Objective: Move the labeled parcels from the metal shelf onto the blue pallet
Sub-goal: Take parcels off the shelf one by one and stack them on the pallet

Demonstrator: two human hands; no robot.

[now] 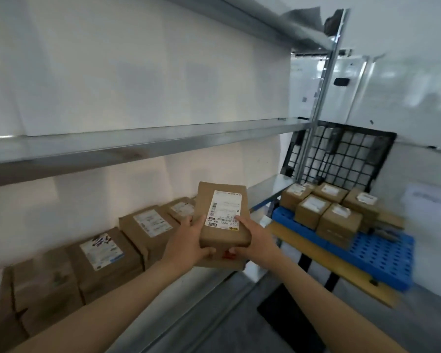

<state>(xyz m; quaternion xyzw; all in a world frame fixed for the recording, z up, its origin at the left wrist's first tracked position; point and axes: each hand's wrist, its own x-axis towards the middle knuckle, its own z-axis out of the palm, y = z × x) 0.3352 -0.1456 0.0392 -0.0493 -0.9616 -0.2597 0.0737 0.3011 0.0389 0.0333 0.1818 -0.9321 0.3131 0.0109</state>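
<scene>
Both hands are up in front, holding one brown parcel (pixel 223 220) between them. The left hand (pixel 189 242) grips its left side and the right hand (pixel 255 238) grips its right side, with the thumb touching the white label (pixel 224 211). The parcel is lifted off the metal shelf (pixel 138 146) and is not on the blue pallet (pixel 382 256) yet. To the right of the hands, a bit farther off, the pallet already has a bunch of small boxes (pixel 339 221) packed close together, so I think part of the job is done. To the left of the hands, a row of parcels (pixel 148 225) sits on the low shelf board, so lots are left to move. Just under the held parcel there is another brown bit (pixel 214 263) with something red on it; I cannot tell if the hands hold it too or if it lies on the shelf. The label words are too small to read. The row is cut off at the left edge, so I cannot count it. Behind the pallet a black grid (pixel 341 154) stands up on its edge.
</scene>
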